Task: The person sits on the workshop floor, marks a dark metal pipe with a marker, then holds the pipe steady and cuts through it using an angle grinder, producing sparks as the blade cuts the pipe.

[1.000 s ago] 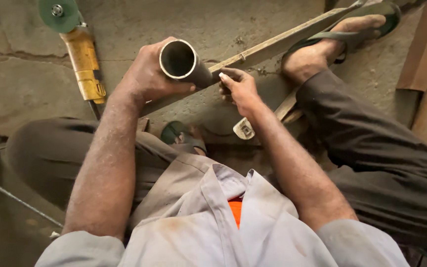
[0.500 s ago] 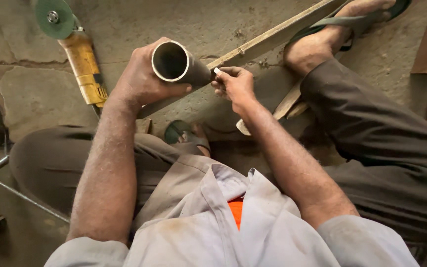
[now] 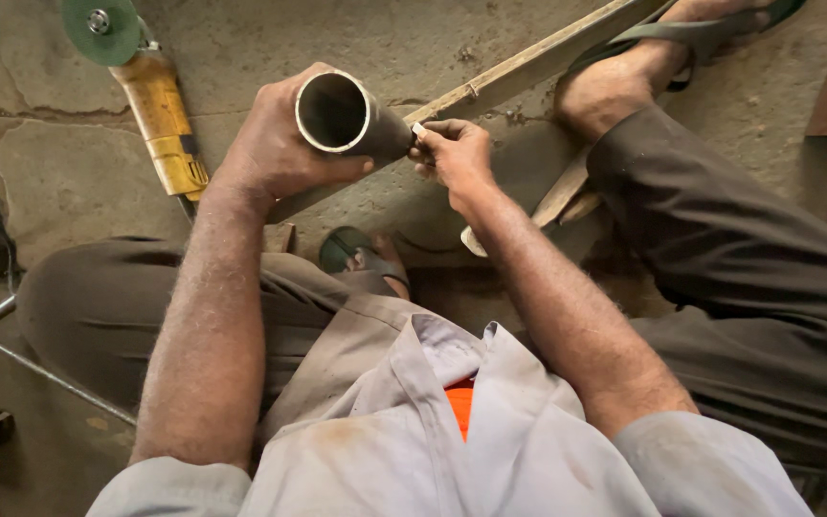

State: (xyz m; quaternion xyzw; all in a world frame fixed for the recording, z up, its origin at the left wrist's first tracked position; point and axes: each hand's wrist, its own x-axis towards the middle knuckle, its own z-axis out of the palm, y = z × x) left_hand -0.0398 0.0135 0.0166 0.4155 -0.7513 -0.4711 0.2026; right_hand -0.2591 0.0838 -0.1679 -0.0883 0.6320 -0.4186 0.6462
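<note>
left hand (image 3: 275, 144) gripping pipe (image 3: 342, 115), right hand (image 3: 457, 153) pinching chalk (image 3: 418, 129)

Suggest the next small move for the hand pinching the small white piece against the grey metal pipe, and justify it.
Probably draw the small white piece along the grey metal pipe: the right hand pinches it at the pipe's wall, while the left hand grips the pipe steady.

You wear a dusty grey short-sleeved shirt (image 3: 452, 450) over orange, dark trousers (image 3: 748, 258), and green strapped sandals (image 3: 701, 33); forearms bare.
</note>
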